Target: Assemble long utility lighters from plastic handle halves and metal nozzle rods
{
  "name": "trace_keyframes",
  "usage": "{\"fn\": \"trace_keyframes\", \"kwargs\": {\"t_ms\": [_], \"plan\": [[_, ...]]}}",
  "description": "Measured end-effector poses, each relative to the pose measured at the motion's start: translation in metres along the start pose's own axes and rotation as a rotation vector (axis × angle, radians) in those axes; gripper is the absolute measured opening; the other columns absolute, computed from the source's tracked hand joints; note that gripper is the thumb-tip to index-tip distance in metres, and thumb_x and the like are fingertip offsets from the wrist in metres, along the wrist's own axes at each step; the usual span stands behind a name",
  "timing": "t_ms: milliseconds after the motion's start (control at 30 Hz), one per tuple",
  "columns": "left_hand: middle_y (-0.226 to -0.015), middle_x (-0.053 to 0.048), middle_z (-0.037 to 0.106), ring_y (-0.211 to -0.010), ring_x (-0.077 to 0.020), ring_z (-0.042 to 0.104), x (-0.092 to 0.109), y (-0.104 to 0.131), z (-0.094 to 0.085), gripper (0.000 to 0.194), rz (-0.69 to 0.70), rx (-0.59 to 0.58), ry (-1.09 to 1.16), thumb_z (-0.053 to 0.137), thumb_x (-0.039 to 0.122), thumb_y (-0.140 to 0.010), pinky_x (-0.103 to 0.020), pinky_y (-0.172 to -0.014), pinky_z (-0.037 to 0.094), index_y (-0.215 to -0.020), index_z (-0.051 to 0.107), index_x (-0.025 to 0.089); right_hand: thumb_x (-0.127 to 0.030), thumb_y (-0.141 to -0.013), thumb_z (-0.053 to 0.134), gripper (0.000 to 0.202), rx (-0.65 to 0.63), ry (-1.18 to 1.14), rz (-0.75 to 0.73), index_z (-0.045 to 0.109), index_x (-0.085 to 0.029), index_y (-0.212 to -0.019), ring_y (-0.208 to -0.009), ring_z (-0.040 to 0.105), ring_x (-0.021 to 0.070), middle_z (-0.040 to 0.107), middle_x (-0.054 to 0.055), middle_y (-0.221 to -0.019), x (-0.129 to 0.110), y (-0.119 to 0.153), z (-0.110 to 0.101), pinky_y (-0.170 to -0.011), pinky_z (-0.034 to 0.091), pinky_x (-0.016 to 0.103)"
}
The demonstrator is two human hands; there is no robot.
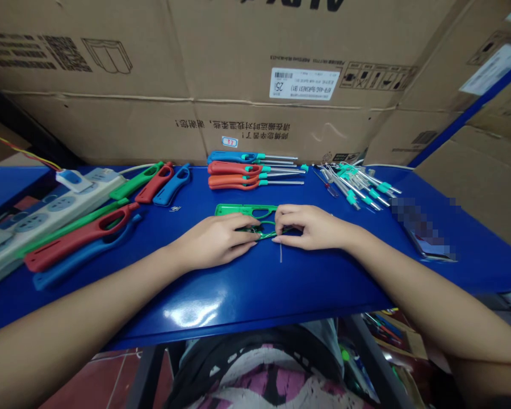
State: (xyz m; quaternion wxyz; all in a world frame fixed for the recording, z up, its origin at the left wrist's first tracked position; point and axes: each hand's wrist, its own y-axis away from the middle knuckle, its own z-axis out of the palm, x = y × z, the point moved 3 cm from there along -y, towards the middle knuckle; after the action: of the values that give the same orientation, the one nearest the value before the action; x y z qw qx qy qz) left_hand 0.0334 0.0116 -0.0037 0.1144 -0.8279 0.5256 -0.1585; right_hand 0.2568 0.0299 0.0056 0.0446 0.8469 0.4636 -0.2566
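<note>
Both hands are at a green half shell of a long-nosed lighter handle (267, 228) on the blue table, its loop showing between them. My left hand (223, 240) is closed on the shell's left part, fingertips pressed to it. My right hand (313, 226) is closed on its right end, with thumb and forefinger pinched together; small parts under these fingers are hidden. A thin pale strip or tube (280, 253) sticks out below the right fingertips. Just behind lies another green handle half (234, 209), partly covered by my right hand.
Behind are several lighters with metal barrels (234, 182). Metal tubes with teal collars (361, 184) lie back right, near a screwdriver (330, 184) and a blurred phone (426, 230). Left are red (76, 241) and blue handle shells (172, 184) and a power strip (38, 218). Cardboard (145, 122) stands behind.
</note>
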Motion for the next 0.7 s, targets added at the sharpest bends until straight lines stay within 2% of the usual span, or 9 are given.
{"fn": "trace_keyframes", "kwargs": {"t_ms": [133,233,433,700], "plan": [[-0.118,-0.009,0.071,-0.11,-0.0208,0.068,-0.007,0.0,-0.002,0.026,-0.082,0.103,0.169,0.061,0.028,-0.095,-0.035,-0.1,0.056,-0.118,0.068,0.019,-0.032,-0.092,0.063,0.012,0.0,0.021,0.002,0.065,-0.021,-0.094,-0.086,0.061,0.0165,0.064,0.004,-0.101,0.0,0.0,0.0,-0.076,0.047,0.029],[-0.11,-0.008,0.072,-0.105,-0.02,0.069,-0.012,0.001,-0.001,0.017,-0.109,0.123,0.223,0.064,0.029,-0.093,-0.034,-0.098,0.056,-0.105,0.07,0.019,-0.029,-0.091,0.063,0.01,0.006,0.02,-0.006,0.065,-0.021,-0.097,-0.088,0.061,0.017,0.065,0.005,-0.102,0.0,0.0,0.0,-0.077,0.047,0.029],[-0.118,-0.009,0.068,-0.11,-0.0203,0.066,-0.011,0.001,0.003,0.016,-0.077,0.08,0.228,0.059,0.026,-0.096,-0.036,-0.101,0.054,-0.104,0.07,0.019,-0.029,-0.091,0.063,0.013,0.005,0.031,-0.001,0.063,-0.02,-0.101,-0.089,0.061,0.0175,0.065,0.005,-0.103,0.0,-0.001,0.001,-0.078,0.048,0.03],[-0.119,-0.011,0.061,-0.116,-0.0229,0.06,-0.005,-0.004,0.002,0.018,-0.119,-0.012,0.193,0.051,0.025,-0.099,-0.039,-0.103,0.05,-0.109,0.064,0.018,-0.028,-0.091,0.062,0.012,-0.015,0.03,0.005,0.063,-0.021,-0.101,-0.094,0.063,0.0185,0.065,0.005,-0.105,-0.001,-0.001,0.002,-0.082,0.048,0.031]]}}
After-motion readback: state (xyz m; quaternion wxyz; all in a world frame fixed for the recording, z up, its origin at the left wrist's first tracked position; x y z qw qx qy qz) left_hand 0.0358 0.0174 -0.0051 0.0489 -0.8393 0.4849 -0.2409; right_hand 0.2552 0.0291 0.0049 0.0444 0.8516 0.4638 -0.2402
